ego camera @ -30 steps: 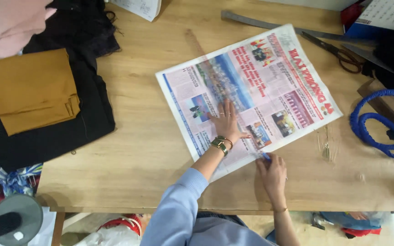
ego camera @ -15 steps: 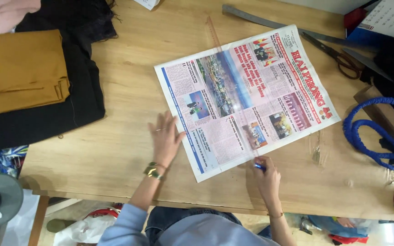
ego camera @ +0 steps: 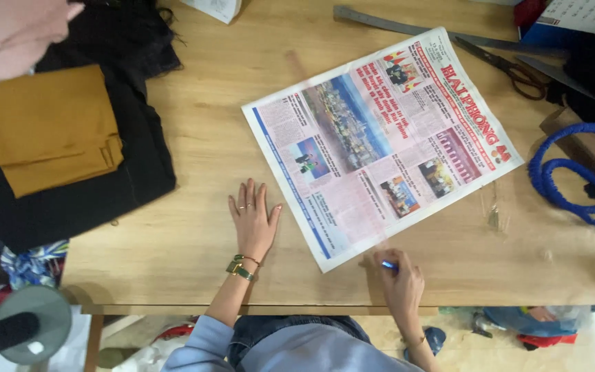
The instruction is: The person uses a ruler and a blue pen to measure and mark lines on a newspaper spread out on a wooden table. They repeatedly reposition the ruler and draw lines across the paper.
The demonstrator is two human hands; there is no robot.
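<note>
Head view: I noted the newspaper (ego camera: 380,145) lying flat on the wooden table (ego camera: 194,227). Left hand (ego camera: 253,219) lay spread beside its edge; right hand (ego camera: 399,277) pinched a blue pen (ego camera: 388,265) at its near corner.

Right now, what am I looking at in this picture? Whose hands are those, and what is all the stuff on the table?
The picture comes from a small camera worn on a person's head, so you look down just as they do. There is no machine here, only two bare hands. The left hand, with a wristwatch, lies flat on the wooden table, beside a newspaper spread open. The right hand holds a small blue pen or marker near the paper's lower edge. On the left sit a folded mustard-yellow cloth on black cloth. At the top right lie scissors, and a blue rope curls at the right edge.
</note>
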